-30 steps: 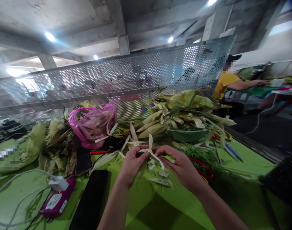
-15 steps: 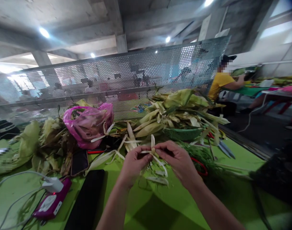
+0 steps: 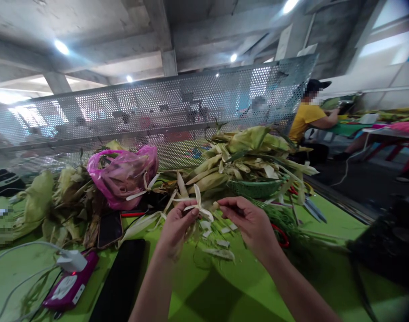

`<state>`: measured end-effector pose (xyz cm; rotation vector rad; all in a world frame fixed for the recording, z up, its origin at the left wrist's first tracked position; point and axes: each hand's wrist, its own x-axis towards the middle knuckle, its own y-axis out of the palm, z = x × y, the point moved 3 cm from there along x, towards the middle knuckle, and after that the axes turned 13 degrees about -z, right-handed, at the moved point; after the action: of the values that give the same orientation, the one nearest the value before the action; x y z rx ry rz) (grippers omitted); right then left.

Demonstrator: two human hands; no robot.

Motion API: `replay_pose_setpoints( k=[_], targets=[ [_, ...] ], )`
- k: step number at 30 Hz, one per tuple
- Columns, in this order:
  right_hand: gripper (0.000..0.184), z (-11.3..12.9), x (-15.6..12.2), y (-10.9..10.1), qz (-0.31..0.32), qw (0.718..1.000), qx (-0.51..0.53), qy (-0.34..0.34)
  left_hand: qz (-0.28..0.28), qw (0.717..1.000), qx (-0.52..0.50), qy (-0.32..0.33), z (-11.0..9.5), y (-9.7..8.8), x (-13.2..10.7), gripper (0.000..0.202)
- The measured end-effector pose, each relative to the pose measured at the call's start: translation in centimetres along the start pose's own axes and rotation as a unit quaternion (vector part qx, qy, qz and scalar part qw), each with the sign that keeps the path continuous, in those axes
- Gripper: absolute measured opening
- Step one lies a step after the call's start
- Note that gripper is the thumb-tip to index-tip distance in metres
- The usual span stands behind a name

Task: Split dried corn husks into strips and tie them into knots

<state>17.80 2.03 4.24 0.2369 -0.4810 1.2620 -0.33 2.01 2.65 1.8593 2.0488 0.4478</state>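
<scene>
Between the thumb and fingers of my left hand (image 3: 176, 226) is a folded corn husk strip (image 3: 198, 195), its pale ends sticking out in several directions. My right hand (image 3: 249, 220), a little apart from it, pinches a small pale piece (image 3: 215, 205) at its fingertips; it looks like husk, too small to tell for sure. Cut husk scraps (image 3: 221, 253) lie on the green table below both hands. Behind them a green basket (image 3: 254, 188) bears a heap of corn husks (image 3: 251, 143).
On the left stand a pink plastic bag (image 3: 119, 179) of husks, a phone (image 3: 110, 229), a purple power strip (image 3: 72, 286) and a long black object (image 3: 120, 279). Scissors (image 3: 314, 209) and green strands (image 3: 286, 219) lie right. A perforated metal screen (image 3: 177, 107) rises behind. A person in yellow (image 3: 306, 118) sits farther off.
My hands have moved apart. The folded husk strip has gone left with my left hand, while my right hand has come away with the small pale piece.
</scene>
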Motion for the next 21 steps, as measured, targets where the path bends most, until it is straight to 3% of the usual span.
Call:
replay_pose_setpoints(
  k=[5,9,14,17,21],
  targets=[
    [0.016,0.0,-0.2,0.2,0.006,0.988,0.101,0.114,-0.004,0.999,0.034,-0.013,0.3,0.5,-0.2,0.007],
    [0.019,-0.6,-0.5,0.7,0.034,0.961,0.186,0.202,0.002,0.992,0.123,0.0,0.3,0.9,-0.3,0.022],
    [0.02,-0.7,-1.2,1.5,0.095,0.934,0.219,0.268,0.051,0.993,0.099,0.045,-0.2,1.8,-1.0,0.035],
    [0.023,-0.7,-1.1,1.6,0.077,0.94,0.206,0.26,0.057,0.992,0.104,0.043,-0.3,1.5,-0.9,0.034],
    [0.022,-0.5,-0.7,0.9,-0.006,0.983,0.094,0.155,0.077,0.988,0.13,0.029,0.1,0.9,-0.5,0.036]
  ],
)
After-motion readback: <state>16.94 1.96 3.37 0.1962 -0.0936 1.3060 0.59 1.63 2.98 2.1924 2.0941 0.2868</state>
